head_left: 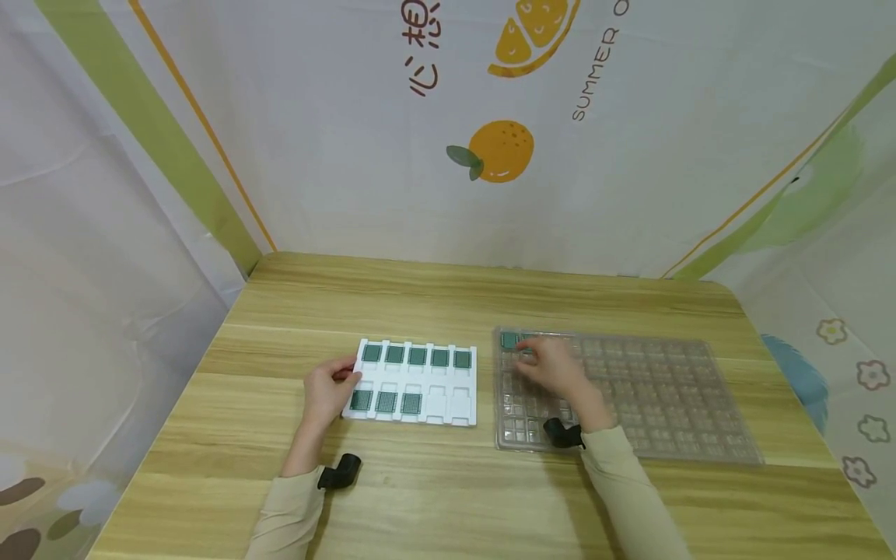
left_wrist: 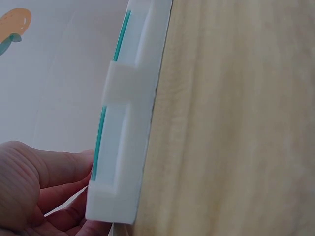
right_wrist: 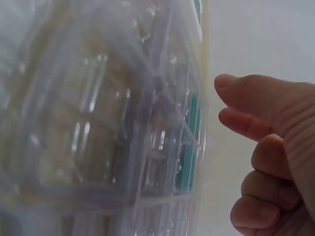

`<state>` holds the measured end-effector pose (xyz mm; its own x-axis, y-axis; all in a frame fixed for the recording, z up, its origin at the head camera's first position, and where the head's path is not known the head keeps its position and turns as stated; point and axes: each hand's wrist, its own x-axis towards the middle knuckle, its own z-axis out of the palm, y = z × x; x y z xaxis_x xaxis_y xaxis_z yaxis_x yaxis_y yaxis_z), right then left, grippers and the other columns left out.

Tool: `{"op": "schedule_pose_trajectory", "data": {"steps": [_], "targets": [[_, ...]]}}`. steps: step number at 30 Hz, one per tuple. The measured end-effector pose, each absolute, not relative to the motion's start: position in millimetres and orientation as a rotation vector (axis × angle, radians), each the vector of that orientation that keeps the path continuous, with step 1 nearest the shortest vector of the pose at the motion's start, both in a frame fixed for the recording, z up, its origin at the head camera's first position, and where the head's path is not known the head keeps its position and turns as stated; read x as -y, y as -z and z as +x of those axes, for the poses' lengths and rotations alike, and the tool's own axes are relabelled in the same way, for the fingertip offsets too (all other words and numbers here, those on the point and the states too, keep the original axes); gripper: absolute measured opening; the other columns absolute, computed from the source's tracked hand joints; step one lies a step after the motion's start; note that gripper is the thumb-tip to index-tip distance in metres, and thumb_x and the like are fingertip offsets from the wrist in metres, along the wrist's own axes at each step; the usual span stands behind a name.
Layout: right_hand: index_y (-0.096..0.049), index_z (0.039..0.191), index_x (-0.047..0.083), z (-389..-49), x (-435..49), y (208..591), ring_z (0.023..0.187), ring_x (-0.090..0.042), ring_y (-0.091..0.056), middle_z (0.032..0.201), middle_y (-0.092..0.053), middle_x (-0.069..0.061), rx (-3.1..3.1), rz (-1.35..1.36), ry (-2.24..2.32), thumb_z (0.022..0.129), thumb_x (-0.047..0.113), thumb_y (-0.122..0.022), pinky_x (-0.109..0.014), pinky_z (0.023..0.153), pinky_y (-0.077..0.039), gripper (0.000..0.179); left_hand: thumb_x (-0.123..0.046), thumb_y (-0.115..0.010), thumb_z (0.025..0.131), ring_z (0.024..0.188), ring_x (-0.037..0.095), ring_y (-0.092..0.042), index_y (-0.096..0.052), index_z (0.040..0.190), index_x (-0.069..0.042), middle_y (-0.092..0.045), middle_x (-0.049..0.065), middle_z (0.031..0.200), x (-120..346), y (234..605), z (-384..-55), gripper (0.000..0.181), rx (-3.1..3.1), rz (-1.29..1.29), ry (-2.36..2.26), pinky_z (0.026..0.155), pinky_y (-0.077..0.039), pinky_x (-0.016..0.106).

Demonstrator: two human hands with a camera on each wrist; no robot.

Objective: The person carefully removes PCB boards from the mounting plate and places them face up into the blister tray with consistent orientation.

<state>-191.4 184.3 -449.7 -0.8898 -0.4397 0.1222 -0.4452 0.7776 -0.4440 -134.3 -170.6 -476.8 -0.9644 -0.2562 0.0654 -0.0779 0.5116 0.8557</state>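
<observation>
A white tray (head_left: 455, 379) with two rows of pockets lies on the table, several of them holding green circuit-board squares (head_left: 417, 356). My left hand (head_left: 325, 393) grips its left edge, thumb on top and fingers lower down; the left wrist view shows the thumb at the tray's end (left_wrist: 110, 201). Over the upper left corner of a clear plastic tray (head_left: 651, 397) is my right hand (head_left: 553, 365), thumb and index finger near each other. Green squares (right_wrist: 189, 147) sit in that clear tray beside the fingertips. Between thumb and index finger I see nothing held.
Both trays lie on a wood-grain table (head_left: 434, 482), the clear one to the right with many small compartments. Two pockets at the white tray's lower right are bare. A printed curtain (head_left: 350, 155) hangs behind the table. Black wrist cameras (head_left: 341, 471) stick out from both sleeves.
</observation>
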Motion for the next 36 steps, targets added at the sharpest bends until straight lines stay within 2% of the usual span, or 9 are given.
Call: {"op": "schedule_pose_trajectory", "data": {"steps": [8, 19, 28, 36], "targets": [[-0.067, 0.102, -0.003, -185, -176, 449, 0.041, -0.003, -0.019, 0.047, -0.025, 0.01, 2.922, 0.775, -0.807, 0.082, 0.012, -0.071, -0.019, 0.041, -0.021, 0.025, 0.008, -0.064, 0.08, 0.079, 0.03, -0.059, -0.065, 0.106, 0.012, -0.065, 0.028, 0.095, 170, 477, -133, 0.026, 2.557, 0.276, 1.44, 0.06, -0.042, 0.015], [-0.068, 0.101, -0.001, -176, -155, 447, 0.042, -0.003, -0.022, 0.047, -0.025, 0.012, 2.915, 0.808, -0.792, 0.079, 0.012, -0.072, -0.018, 0.041, -0.022, 0.026, 0.007, -0.065, 0.081, 0.079, 0.03, -0.059, -0.066, 0.106, 0.012, -0.065, 0.027, 0.094, 170, 477, -133, 0.025, 2.559, 0.267, 1.441, 0.061, -0.042, 0.015], [-0.068, 0.1, 0.0, -169, -141, 447, 0.045, -0.003, -0.028, 0.051, -0.033, 0.009, 2.939, 0.838, -0.842, 0.078, 0.017, -0.074, -0.02, 0.042, -0.028, 0.028, 0.008, -0.065, 0.079, 0.076, 0.029, -0.06, -0.066, 0.103, 0.013, -0.066, 0.027, 0.09, 171, 479, -133, 0.025, 2.54, 0.252, 1.413, 0.059, -0.042, 0.014], [-0.069, 0.099, 0.002, -164, -124, 446, 0.048, -0.004, -0.027, 0.052, -0.031, 0.009, 2.926, 0.916, -0.811, 0.08, 0.019, -0.074, -0.019, 0.044, -0.024, 0.026, 0.007, -0.065, 0.08, 0.078, 0.03, -0.06, -0.065, 0.105, 0.013, -0.065, 0.027, 0.091, 171, 479, -134, 0.026, 2.553, 0.249, 1.421, 0.06, -0.042, 0.013]]}}
